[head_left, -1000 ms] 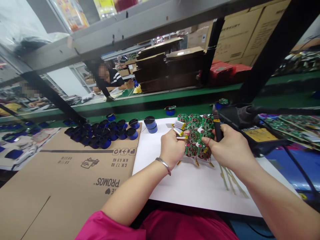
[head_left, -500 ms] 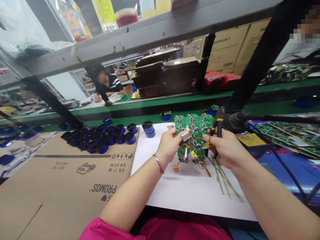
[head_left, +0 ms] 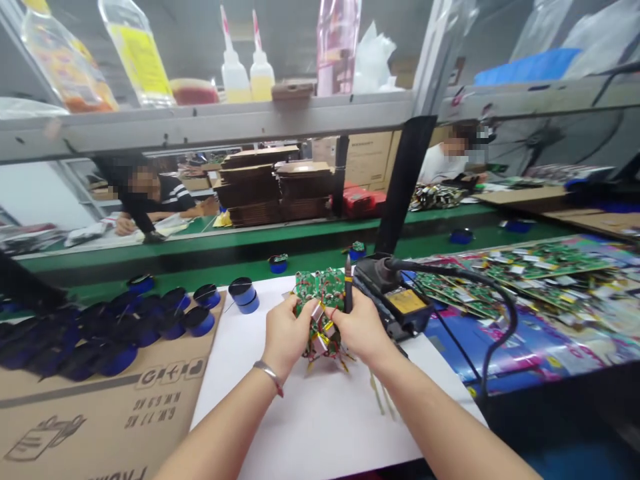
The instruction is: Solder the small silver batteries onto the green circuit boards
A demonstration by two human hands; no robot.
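The left hand [head_left: 286, 331] grips a cluster of green circuit boards [head_left: 320, 285] with small foil batteries [head_left: 320, 328] wired on, its fingers pressed around them. The right hand [head_left: 361, 327] pinches a soldering iron [head_left: 348, 283] upright against the cluster, held over a white sheet [head_left: 320, 420], with blue spools [head_left: 243, 295] left and the iron's station [head_left: 397, 303] right.

A big flat sheet [head_left: 310, 420] lies in the middle. Round spools [head_left: 200, 321] sit on a flat cardboard box [head_left: 100, 413] to its left. Piles of circuit boards [head_left: 545, 280] lie to its right, past a soldering station [head_left: 395, 300].
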